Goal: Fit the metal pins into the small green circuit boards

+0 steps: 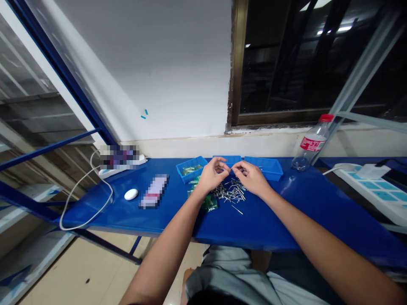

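My left hand (215, 174) and my right hand (252, 177) meet fingertip to fingertip above the blue table, both closed in a pinch. Whatever is between their fingertips is too small to make out. Under them lies a loose heap of thin silvery metal pins (234, 191) that look like blind rivets. One single pin (237, 209) lies apart, nearer the front edge. Green clear packets (210, 204) lie beside the heap, partly hidden by my left hand and forearm. Behind my hands stand a left blue tray (181, 169) with small items, a middle blue tray (226, 159) and a right blue tray (274, 170).
On the blue table (178, 214) are a white oval object (131, 194), a blurred-out flat object (154, 191) and a looping white cable (74, 228). A red-capped plastic bottle (311, 146) stands back right. Farther right sits a white power strip (378, 190). Wall and window close the back.
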### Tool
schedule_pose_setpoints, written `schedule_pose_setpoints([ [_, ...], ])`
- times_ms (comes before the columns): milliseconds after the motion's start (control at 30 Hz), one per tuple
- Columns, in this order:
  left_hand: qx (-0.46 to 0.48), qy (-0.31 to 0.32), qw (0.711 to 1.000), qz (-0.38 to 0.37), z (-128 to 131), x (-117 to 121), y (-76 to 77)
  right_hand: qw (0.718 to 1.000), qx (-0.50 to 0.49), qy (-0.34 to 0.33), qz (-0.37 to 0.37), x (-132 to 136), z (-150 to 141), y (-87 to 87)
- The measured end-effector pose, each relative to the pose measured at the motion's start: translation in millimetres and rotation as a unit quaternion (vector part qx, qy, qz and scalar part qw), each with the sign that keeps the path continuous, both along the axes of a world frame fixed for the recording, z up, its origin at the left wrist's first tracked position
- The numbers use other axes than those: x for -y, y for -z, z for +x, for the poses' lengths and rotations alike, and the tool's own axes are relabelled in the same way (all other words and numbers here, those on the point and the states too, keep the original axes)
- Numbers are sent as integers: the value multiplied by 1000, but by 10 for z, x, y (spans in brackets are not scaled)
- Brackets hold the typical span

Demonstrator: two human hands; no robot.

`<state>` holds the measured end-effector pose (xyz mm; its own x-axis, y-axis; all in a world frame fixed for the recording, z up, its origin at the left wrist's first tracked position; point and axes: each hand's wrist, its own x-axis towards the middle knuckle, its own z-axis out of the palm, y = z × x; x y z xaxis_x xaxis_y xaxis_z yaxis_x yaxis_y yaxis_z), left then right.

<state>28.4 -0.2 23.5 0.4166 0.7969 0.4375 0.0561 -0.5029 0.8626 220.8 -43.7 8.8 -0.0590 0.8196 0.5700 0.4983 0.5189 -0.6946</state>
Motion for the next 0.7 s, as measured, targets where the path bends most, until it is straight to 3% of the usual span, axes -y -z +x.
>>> schedule_pose_setpoints([
  [133, 79, 15, 994, -71, 4, -33, 1, 999, 47, -17, -8, 10, -4, 2],
  [233, 85, 35, 991, -94, -2, -28, -13, 998, 53, -29, -33, -9, -7, 33],
  [567, 38, 78, 994, -69, -13, -66, 35, 998, 64, 19, 6, -36, 100, 7],
  [700, -17, 29, 999, -7, -28, -51, 39, 995, -81, 40, -38, -86, 135, 15],
])
